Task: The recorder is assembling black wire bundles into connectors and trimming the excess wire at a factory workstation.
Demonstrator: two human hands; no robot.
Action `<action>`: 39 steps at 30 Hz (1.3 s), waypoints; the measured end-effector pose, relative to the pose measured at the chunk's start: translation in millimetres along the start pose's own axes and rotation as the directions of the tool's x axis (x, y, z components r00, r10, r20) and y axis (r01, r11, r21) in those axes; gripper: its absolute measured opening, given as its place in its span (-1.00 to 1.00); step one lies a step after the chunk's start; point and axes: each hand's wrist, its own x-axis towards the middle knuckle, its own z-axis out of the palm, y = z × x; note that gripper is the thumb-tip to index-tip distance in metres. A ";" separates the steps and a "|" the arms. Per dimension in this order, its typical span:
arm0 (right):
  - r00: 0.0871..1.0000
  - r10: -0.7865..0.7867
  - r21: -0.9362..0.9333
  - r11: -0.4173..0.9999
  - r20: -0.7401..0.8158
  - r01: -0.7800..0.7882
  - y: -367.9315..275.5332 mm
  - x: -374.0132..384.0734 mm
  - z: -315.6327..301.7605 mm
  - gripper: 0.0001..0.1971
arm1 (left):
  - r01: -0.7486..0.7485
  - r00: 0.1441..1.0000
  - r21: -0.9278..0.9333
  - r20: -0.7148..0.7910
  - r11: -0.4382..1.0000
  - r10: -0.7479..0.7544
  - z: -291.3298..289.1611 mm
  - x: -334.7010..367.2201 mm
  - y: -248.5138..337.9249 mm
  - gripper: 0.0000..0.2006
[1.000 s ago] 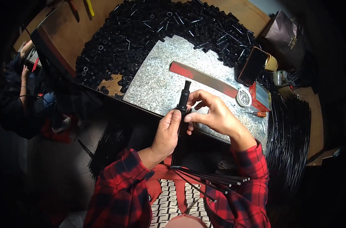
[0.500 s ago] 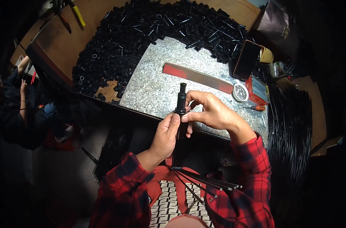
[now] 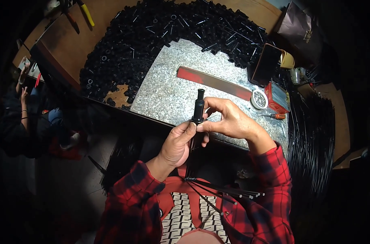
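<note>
Upright before me stands a black umbrella frame (image 3: 199,109), with a stepped plastic cylinder and a collar at its upper end. My left hand (image 3: 176,144) is closed around it just under the collar, thumb pressed up against the front. My right hand (image 3: 230,123) pinches at the collar from the right, thumb and fingertips on it; any small piece between them is hidden. Thin black ribs (image 3: 217,190) run from the lower end across my lap, several fanning out to the right with pale round tips.
Behind my hands lies a speckled board (image 3: 156,91) carrying a red-brown bar (image 3: 213,83). A heap of black plastic parts (image 3: 124,53) surrounds its far side. At right are a white cup (image 3: 259,99), a red box (image 3: 276,97), a screwdriver (image 3: 277,116), a phone (image 3: 267,67) and black rods (image 3: 313,142).
Both hands and the frame sit slightly farther right in view, as does the tabletop. The grip looks the same. At far left, another person's hands have shifted.
</note>
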 end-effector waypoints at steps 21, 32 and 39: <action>0.928 0.088 0.191 0.981 -0.361 -0.019 58.3 -2.1 41.3 -0.63 | -0.172 0.967 0.392 -0.110 0.904 0.231 0.0 -5.0 7.2 -0.62; 0.940 0.114 0.325 0.946 -0.322 -0.003 40.5 -18.2 69.4 -0.77 | -0.190 0.958 0.340 -0.143 0.921 0.250 4.3 -11.4 9.6 -0.62; 0.947 0.064 0.398 0.915 -0.315 0.070 48.9 -15.0 74.6 -0.77 | -0.147 0.967 0.245 -0.170 0.958 0.191 -7.1 -15.3 15.4 -0.62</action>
